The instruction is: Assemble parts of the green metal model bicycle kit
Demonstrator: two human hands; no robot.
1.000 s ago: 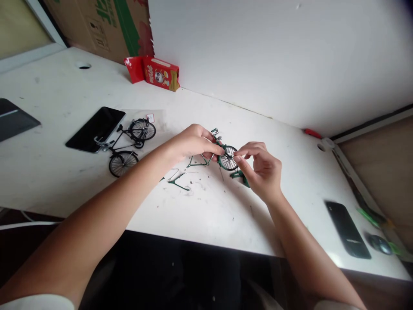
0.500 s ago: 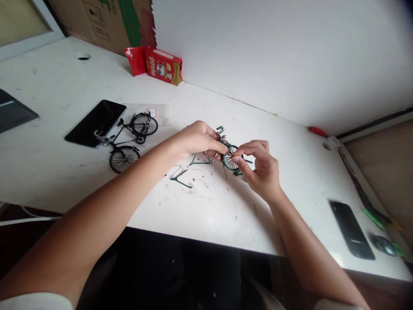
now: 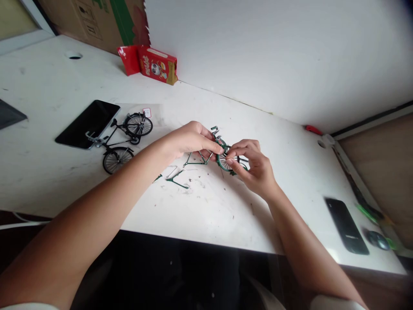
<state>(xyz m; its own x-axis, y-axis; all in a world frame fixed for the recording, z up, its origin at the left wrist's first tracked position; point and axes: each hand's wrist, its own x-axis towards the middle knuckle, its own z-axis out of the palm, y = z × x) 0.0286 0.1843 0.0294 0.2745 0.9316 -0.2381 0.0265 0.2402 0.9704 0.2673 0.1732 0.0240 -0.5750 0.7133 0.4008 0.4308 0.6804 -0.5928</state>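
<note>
1. Left on the desk (image 3: 180, 215), a black bicycle (image 3: 129, 128) overlaps the edge of a tablet (image 3: 82, 127); a knock could scratch the screen. Its small tag (image 3: 147, 113) carries print too tiny to read.
2. Farther back, a red box (image 3: 158, 65) shows a panda and pale lettering, not legible from here.
3. Near the middle, a green fork (image 3: 177, 182), a frame (image 3: 197, 162) and tiny bits (image 3: 190, 180) lie loose; a careless brush could scatter the bits and lose them.
4. Clamped on a green-edged wheel (image 3: 223, 164), the left hand (image 3: 197, 138) might bend its thin spokes by squeezing too hard.
5. Nearly meeting at the hub, the thumb and forefinger of the right hand (image 3: 250, 165) may grip something; I cannot tell. A slip there could jolt the wheel loose.
6. Far right lies a phone (image 3: 346, 226), its mark too blurred to read.
</note>
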